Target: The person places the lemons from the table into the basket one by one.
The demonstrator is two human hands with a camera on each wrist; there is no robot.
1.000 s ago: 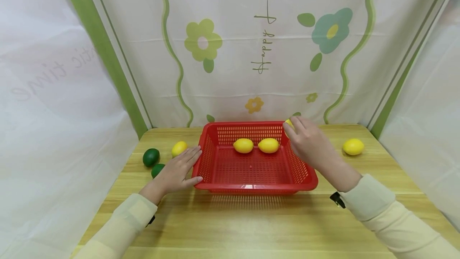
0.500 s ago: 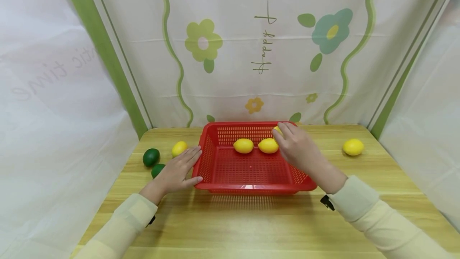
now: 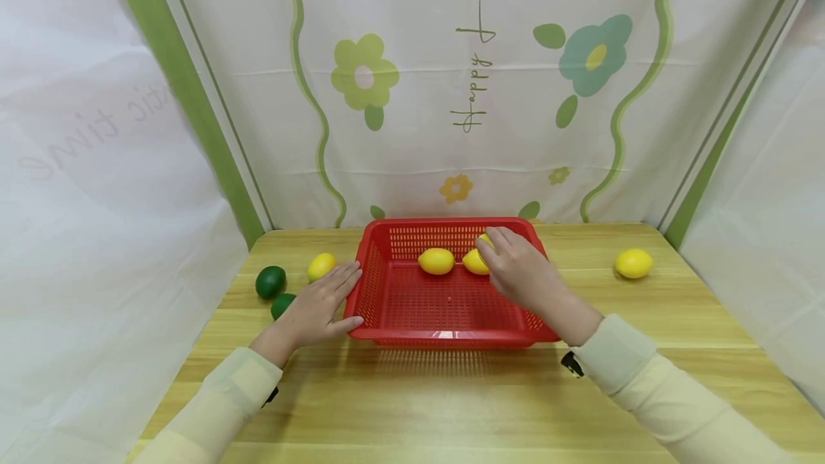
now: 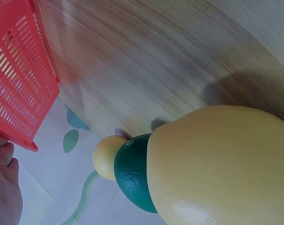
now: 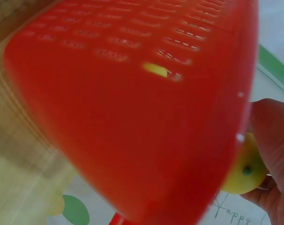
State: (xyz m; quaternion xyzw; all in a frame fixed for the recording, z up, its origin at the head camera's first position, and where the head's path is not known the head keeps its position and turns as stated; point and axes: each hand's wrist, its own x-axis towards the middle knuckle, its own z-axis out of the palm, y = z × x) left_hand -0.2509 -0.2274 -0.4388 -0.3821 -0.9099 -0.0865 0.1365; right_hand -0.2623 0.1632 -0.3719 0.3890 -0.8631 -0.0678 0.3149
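Note:
My right hand [image 3: 525,274] pinches a yellow lemon [image 3: 485,240] over the right half of a red plastic basket [image 3: 451,335]. In the right wrist view the held lemon [image 5: 245,171] shows between thumb and fingers, past the basket's wall. Two more lemons rest inside: one on the left [image 3: 436,261], the other [image 3: 475,262] partly covered by my right hand. My left hand [image 3: 319,306] rests on the basket's left rim, fingers extended. Beside it lie a lemon [image 3: 321,266] and two dark green fruits, one farther off [image 3: 271,282], one [image 3: 283,304] partly behind the hand.
A single lemon [image 3: 634,263] lies on the wooden table [image 3: 445,407] at the right. In the left wrist view a large yellow rounded fruit [image 4: 226,164] fills the foreground. A white flowered curtain [image 3: 412,149] hangs behind the table.
My right hand has moved left and slightly nearer with the lemon, from the basket's right rim to above the lemon inside. The left hand has stayed in place.

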